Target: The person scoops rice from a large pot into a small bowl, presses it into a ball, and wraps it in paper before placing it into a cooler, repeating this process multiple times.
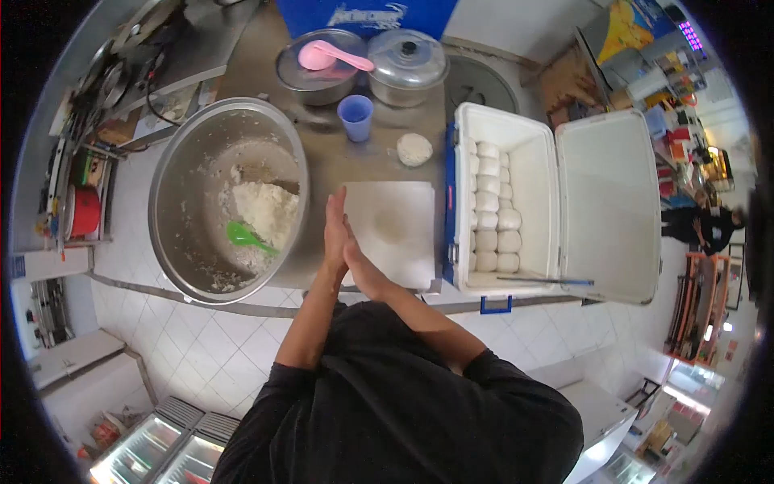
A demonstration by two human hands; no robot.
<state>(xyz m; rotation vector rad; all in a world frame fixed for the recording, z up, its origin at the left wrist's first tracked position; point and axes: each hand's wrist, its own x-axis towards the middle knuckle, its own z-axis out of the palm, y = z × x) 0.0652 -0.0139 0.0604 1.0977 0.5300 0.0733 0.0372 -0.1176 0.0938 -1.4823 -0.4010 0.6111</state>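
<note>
My left hand (335, 230) and my right hand (364, 262) meet palm to palm, fingers stretched out and flat. Whether anything lies between the palms is hidden. They are over the left edge of a white board or sheet (411, 210) on the metal counter. Left of them stands a big metal pot (173, 173) holding a crumbly white mass (262, 208) and a green scoop (240, 234). Beyond the board rests a rounded white lump (414, 149), beside a blue plastic cup (355, 119).
On the right, an open white cooler (508, 129) holds rows of smooth white balls (486, 201). Two lidded pots stand at the back; a pink scoop (318, 55) rests on the left lid (292, 71). Far right, a person in dark clothes (700, 226) is visible.
</note>
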